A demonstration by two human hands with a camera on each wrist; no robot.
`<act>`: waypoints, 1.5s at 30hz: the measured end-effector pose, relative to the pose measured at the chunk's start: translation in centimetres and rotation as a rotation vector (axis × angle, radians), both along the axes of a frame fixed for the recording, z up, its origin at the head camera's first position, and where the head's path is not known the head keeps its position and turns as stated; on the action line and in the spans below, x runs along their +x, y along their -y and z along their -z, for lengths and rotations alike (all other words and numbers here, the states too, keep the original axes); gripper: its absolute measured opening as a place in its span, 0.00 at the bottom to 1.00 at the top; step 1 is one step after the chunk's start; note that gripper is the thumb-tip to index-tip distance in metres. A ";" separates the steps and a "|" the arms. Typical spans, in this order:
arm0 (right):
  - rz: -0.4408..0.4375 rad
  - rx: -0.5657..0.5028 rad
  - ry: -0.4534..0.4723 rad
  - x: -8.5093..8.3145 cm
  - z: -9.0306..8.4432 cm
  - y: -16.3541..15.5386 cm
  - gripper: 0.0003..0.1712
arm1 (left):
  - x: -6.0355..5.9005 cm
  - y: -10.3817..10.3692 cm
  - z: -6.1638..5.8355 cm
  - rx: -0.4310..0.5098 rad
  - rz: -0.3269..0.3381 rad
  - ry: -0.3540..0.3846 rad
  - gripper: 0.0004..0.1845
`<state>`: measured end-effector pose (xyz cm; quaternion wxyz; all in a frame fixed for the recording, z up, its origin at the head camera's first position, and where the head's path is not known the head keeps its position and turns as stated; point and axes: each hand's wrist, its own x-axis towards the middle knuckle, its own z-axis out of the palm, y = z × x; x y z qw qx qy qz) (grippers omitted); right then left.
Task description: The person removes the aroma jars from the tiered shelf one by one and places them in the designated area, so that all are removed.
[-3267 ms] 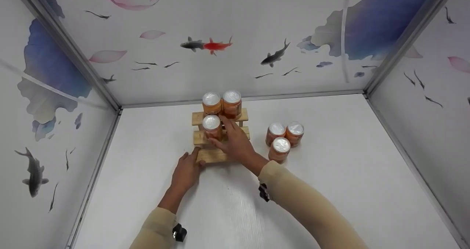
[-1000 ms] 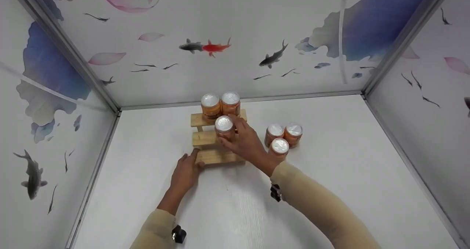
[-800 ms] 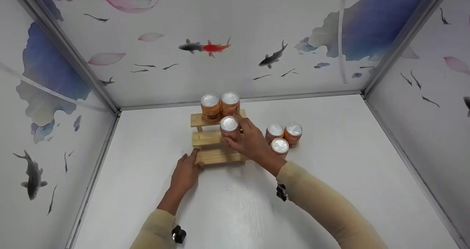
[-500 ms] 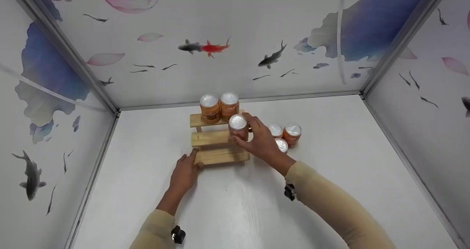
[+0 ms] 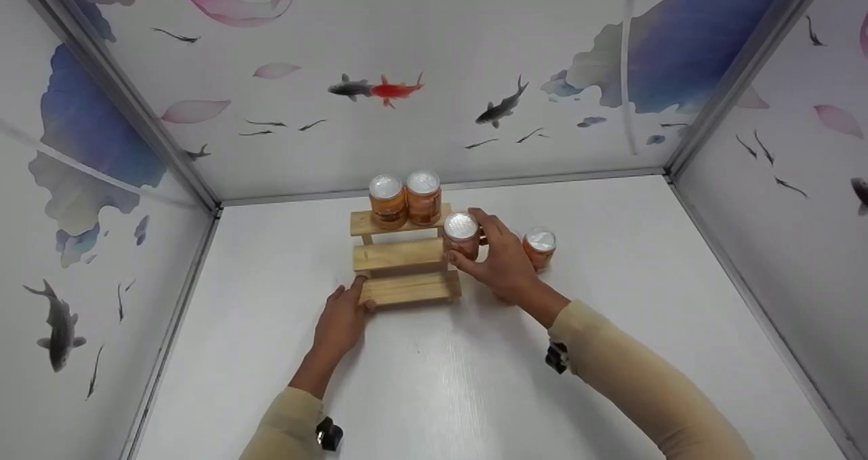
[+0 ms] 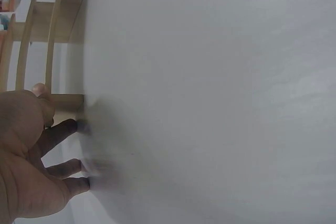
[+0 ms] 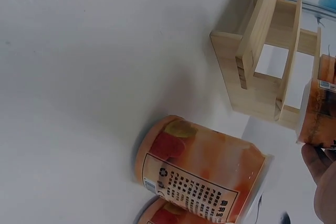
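While the left hand point(image 5: 341, 319) grips the left end of the wooden rack point(image 5: 410, 288) at the centre of the head view, the right hand point(image 5: 503, 264) holds a jar point(image 5: 462, 244), clasped round its side, by the right end of the middle step point(image 5: 400, 252). The jar looks full, so probably heavy, stiff-walled and smooth enough to slip; its body seems a safer hold than the shiny lid point(image 5: 461, 225). At the right wrist view's lower centre, another jar point(image 7: 215, 156) bears a recycling mark point(image 7: 163, 172) and print point(image 7: 194, 188) too blurred to read.
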<state>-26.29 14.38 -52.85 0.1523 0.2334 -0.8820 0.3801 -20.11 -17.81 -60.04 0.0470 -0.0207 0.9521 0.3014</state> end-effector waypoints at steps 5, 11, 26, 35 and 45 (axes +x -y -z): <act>0.014 0.020 -0.051 0.3 -0.1 -0.9 0.49 | -0.1 0.2 0.3 0.012 0.003 -0.020 0.34; 0.018 0.013 -0.073 0.6 -0.1 -2.2 0.49 | 0.0 0.2 0.5 0.033 0.000 -0.002 0.35; 0.064 -0.001 -0.019 1.3 -0.1 -5.4 0.48 | 0.0 0.2 0.6 0.019 0.011 -0.024 0.33; 0.080 -0.009 -0.040 1.7 0.0 -7.4 0.48 | 0.1 0.1 0.3 0.005 0.009 -0.002 0.33; 0.121 -0.021 -0.072 2.5 0.2 -9.7 0.49 | 0.0 0.1 0.4 -0.004 0.006 -0.010 0.32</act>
